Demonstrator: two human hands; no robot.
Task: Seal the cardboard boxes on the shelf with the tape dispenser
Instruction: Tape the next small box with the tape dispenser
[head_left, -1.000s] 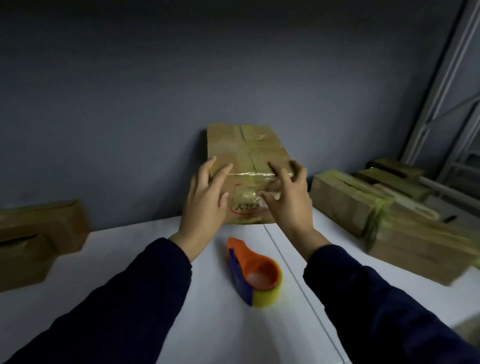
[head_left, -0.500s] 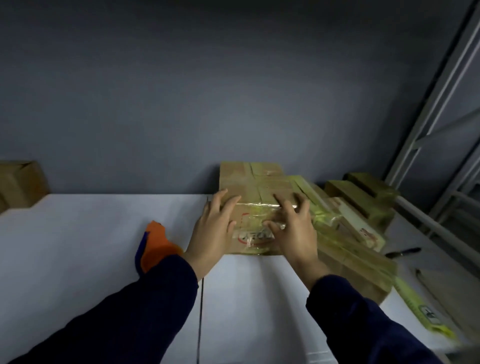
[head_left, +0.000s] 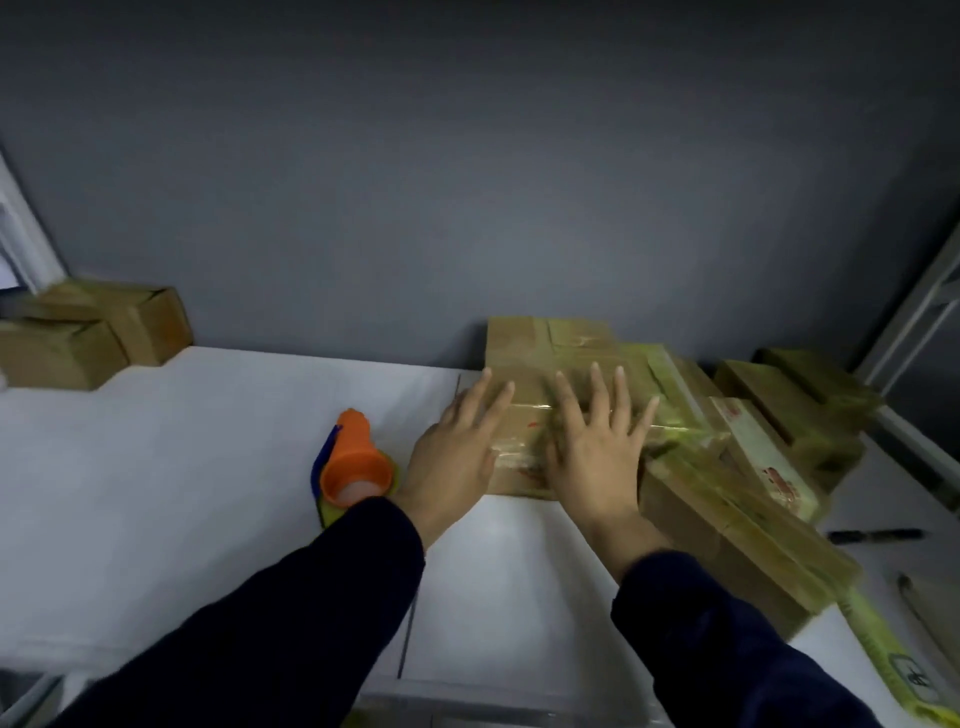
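Brown cardboard box (head_left: 524, 358), taped across top, sits at back of white shelf (head_left: 182, 467) against grey wall (head_left: 467, 182), right of centre. I see both hands flat on its top: left hand (head_left: 457, 452) at near-left corner, right hand (head_left: 597, 457) just beside it. Fingers (head_left: 597, 389) straight and spread, grasping nothing, pressing on glossy tape band. Orange-and-blue tape dispenser (head_left: 353, 462) lies on shelf just left of left wrist, partly behind dark sleeve (head_left: 311, 613). Stack of taped cardboard boxes (head_left: 727, 519) touches box's right side. Black pen (head_left: 878, 535) beyond stack. Two brown boxes (head_left: 93, 338) far left.
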